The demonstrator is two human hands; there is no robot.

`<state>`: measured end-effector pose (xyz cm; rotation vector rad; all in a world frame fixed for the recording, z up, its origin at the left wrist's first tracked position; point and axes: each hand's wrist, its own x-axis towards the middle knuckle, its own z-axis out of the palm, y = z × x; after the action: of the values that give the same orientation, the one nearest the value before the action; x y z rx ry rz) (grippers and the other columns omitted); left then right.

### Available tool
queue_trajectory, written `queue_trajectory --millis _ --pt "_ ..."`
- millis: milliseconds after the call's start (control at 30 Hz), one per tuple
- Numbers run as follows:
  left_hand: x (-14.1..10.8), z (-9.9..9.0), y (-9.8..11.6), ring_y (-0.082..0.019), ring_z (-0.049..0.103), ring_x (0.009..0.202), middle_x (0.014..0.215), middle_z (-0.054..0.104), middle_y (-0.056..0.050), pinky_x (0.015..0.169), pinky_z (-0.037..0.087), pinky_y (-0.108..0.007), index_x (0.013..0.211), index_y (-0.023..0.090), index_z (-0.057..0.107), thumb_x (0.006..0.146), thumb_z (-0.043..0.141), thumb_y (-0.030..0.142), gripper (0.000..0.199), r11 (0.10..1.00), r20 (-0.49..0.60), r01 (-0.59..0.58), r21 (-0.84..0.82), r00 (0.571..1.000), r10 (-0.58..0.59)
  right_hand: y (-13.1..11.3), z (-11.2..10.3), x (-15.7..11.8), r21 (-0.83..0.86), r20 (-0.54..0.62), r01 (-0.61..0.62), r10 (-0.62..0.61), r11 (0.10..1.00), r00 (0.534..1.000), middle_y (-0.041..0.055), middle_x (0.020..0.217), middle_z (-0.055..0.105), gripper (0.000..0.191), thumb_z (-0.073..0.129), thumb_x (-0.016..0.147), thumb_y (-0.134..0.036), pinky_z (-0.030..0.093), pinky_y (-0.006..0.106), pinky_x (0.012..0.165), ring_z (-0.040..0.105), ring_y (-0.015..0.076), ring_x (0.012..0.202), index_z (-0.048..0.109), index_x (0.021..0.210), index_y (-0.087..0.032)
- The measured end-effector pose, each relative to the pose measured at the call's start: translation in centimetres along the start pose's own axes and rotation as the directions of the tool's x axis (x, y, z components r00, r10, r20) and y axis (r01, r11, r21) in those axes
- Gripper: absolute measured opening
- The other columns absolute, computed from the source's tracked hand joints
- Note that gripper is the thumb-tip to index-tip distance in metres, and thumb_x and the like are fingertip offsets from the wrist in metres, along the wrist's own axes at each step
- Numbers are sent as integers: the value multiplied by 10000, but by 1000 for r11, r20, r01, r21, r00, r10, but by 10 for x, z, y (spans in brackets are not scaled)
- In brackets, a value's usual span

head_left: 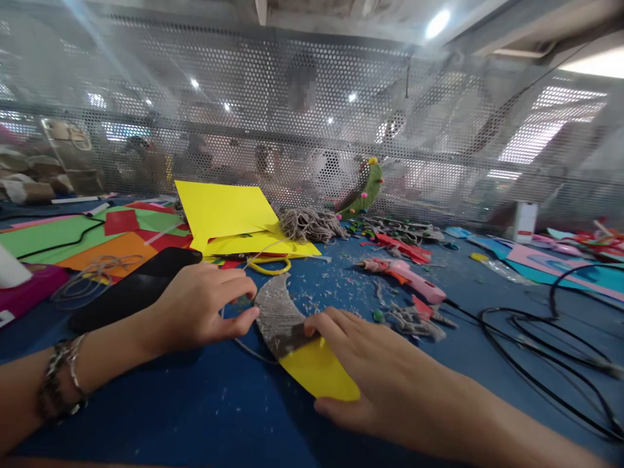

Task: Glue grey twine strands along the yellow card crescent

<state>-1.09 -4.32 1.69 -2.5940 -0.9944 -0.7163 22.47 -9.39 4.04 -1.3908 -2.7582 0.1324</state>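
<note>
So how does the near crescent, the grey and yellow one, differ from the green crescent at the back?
The near crescent is in the right hand's fingers; the green crescent stands up, untouched, before the mesh panel. The green crescent carries small coloured balls; the near crescent shows none. Both are curved.

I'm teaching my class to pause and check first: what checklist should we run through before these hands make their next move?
1. Right hand on the crescent: ok, at its yellow part.
2. Left hand touching the crescent: cannot tell; its fingertips are beside the edge.
3. Crescent grey all over: not ok, the near end is yellow.
4. Pink glue gun apart from both hands: ok.
5. Glue gun cool: cannot tell.
6. Table free of scraps: not ok.
</note>
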Motion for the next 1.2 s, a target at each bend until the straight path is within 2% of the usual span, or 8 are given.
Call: queue_trajectory --millis 200,367,600,733,833,967,1100,1200 --pt "2 0 4 -123 507 590 645 587 9 617 279 -278 761 182 565 831 359 283 240 1000 -38 -16 -23 999 15 11 -10 2 182 72 -40 27 983 997 61 1047 564 432 618 616 -300 407 328 817 534 213 944 501 1016 -184" --pt "3 0 5 -113 494 584 652 591 19 632 270 -275 760 181 567 825 368 282 233 998 3 6 -55 1000 -6 23 -16 2 240 176 -110 68 965 982 51 996 559 550 621 574 -338 415 292 728 543 195 861 436 1074 -204" --pt "0 -1 5 -128 528 610 660 601 20 662 275 -295 817 198 553 823 347 280 222 999 -51 2 -36 999 -4 32 -20 -4 236 25 -34 29 971 999 50 1018 501 481 580 611 -309 423 252 647 524 156 808 392 1045 -221" --pt "-3 -3 5 -143 548 624 720 615 2 651 279 -307 945 184 502 817 319 281 243 996 -142 -87 -29 986 82 36 -20 -1 283 -25 75 -70 956 997 63 1084 460 514 604 611 -300 426 261 736 491 174 941 350 1050 -212" --pt "-4 -3 6 -157 562 666 772 628 -14 655 284 -316 957 185 478 829 316 267 222 986 -166 -166 -14 973 161 37 -12 8 328 52 112 -136 938 989 70 1118 449 536 617 618 -290 413 269 811 471 171 1002 349 1072 -192" --pt "-3 0 7 -144 538 594 693 620 3 589 291 -296 952 190 503 850 334 242 204 924 36 -367 -106 927 372 46 -12 19 340 108 124 -170 932 979 81 1170 455 595 616 661 -421 382 302 887 448 182 1071 373 1148 -181" --pt "-3 3 8 -144 524 555 661 615 13 533 295 -286 997 198 518 830 421 321 229 882 200 -409 -233 868 455 82 -38 14 201 -59 -15 27 979 998 84 1005 566 356 461 789 -463 405 302 776 534 174 905 475 1019 -193" --pt "-3 5 7 -150 535 565 670 618 20 524 308 -283 996 208 519 810 469 340 234 896 215 -384 -223 877 429 128 -53 1 -64 -190 -385 368 921 910 112 814 601 391 358 808 -534 369 332 623 536 179 669 505 856 -175"
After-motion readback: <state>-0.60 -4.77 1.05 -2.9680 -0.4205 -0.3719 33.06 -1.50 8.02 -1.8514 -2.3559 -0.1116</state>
